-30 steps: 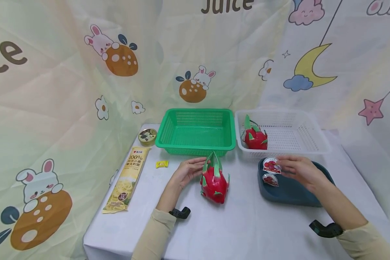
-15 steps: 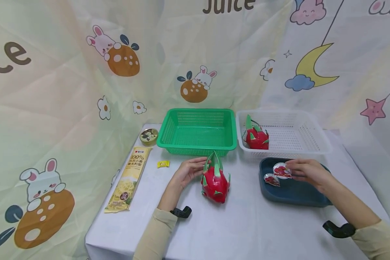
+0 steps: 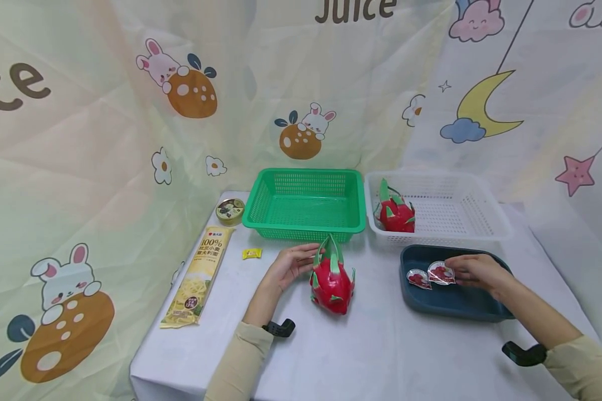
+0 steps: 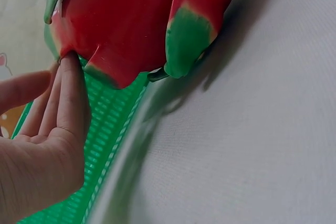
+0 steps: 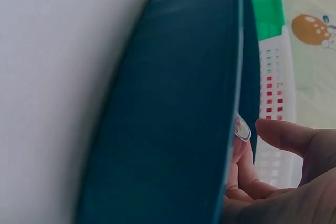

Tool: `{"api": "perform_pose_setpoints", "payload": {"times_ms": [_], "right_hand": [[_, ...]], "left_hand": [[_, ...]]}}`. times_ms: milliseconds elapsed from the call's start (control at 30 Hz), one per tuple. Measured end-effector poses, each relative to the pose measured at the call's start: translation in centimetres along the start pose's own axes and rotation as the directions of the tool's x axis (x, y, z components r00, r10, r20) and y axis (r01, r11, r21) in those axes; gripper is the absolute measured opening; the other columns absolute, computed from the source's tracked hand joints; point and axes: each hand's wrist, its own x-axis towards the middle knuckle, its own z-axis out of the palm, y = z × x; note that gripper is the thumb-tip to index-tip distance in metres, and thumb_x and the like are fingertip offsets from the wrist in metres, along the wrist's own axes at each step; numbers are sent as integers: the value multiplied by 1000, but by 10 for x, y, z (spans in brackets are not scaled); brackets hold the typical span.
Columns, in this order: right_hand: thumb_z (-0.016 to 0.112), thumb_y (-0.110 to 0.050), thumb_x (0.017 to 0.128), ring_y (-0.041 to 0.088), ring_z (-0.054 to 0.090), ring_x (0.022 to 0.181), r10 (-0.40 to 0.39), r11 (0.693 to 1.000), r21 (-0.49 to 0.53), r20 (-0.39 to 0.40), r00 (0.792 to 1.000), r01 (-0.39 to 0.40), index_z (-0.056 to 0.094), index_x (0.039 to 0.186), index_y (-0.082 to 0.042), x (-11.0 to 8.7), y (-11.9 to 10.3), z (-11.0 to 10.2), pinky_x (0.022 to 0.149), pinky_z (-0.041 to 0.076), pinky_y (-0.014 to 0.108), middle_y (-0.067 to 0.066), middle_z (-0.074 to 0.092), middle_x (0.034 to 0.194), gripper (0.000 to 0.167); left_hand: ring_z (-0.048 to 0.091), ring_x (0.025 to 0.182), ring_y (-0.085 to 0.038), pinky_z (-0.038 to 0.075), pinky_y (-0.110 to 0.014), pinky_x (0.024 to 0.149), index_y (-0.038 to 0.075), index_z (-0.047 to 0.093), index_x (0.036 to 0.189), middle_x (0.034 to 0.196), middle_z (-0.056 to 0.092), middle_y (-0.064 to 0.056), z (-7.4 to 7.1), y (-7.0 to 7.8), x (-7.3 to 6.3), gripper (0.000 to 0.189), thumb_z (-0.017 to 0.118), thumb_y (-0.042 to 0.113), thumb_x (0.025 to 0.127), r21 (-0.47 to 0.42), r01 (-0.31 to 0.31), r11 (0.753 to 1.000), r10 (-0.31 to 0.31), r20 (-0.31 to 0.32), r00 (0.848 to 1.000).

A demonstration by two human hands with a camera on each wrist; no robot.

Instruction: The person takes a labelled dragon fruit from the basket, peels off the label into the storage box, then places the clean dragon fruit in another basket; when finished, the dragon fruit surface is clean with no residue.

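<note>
A red dragon fruit with green scales stands on the table in front of the green basket. My left hand reaches to its left side with fairly straight fingers, the fingertips right at its skin in the left wrist view. In the blue-grey tray at right lie a small fruit label and, beside it, a round white-edged fruit label. My right hand holds that round label by its right edge, low inside the tray. The right wrist view shows the label between fingers and thumb, partly behind the tray rim.
Behind stand a green basket and a white basket with another dragon fruit in its left end. At left are a noodle packet, a round tin and a small yellow wrapped sweet.
My right hand has moved right and down with the round label, from over the smaller label to beside it, low in the tray. My left hand and the dragon fruit have stayed put.
</note>
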Motion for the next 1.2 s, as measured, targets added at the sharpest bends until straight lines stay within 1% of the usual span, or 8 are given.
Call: {"api": "perform_pose_setpoints", "payload": {"times_ms": [200,267,333,467,567,767,900,1200], "right_hand": [[58,-28,107,11,67,94,10,998,-65,-6,1000,-10,59,135,15,2,9,-3,84,64,33,23,67,127,51],[59,-28,107,11,67,95,10,997,-80,-5,1000,-10,58,135,16,2,11,-3,84,64,33,24,66,128,52],[59,-27,107,11,67,95,14,997,-79,-4,1000,-14,57,135,17,3,13,-4,84,64,33,21,68,124,52],[59,-24,106,10,69,92,32,999,-43,-2,999,-32,55,135,20,4,16,-5,83,65,32,9,73,113,53],[57,-23,107,10,72,90,41,999,-20,2,999,-41,52,136,22,5,18,-7,82,65,32,6,75,107,53],[47,-19,111,17,77,93,33,999,-15,6,999,-33,48,139,23,5,21,-12,83,65,35,18,77,108,51],[41,-20,113,24,78,98,35,999,-16,22,999,-35,44,142,23,5,19,-17,85,64,37,23,76,110,53],[49,-33,111,35,72,114,4,982,-191,25,1000,0,46,143,20,-1,17,-16,95,61,46,26,71,124,61]], "left_hand": [[63,127,-40,61,-37,96,-3,62,140,142,61,-26,0,0,0,38,54,6,105,-19,-4,1000,4,10,1000],[60,130,-43,61,-37,96,-3,63,140,145,57,-28,0,1,0,37,55,7,104,-26,-1,1000,1,8,1000],[58,132,-44,61,-37,96,-2,64,139,145,57,-29,0,1,0,37,56,7,104,-38,6,999,-6,1,1000],[58,132,-43,61,-38,96,-2,65,137,141,62,-25,1,1,-1,36,58,8,103,-46,12,999,-13,-15,1000],[62,129,-40,61,-37,96,-2,65,137,139,64,-23,1,1,-1,36,58,8,103,-45,13,999,-14,-21,1000],[70,119,-32,62,-36,93,-1,66,137,136,67,-21,1,0,-1,36,59,9,103,-61,17,998,-19,-28,999],[70,119,-32,62,-35,93,-1,66,137,136,67,-22,0,0,0,36,60,9,103,-71,19,997,-22,-35,999],[68,121,-34,62,-36,94,-3,62,140,134,69,-20,-1,0,-1,40,57,12,103,-73,29,997,-34,-61,998]]}}
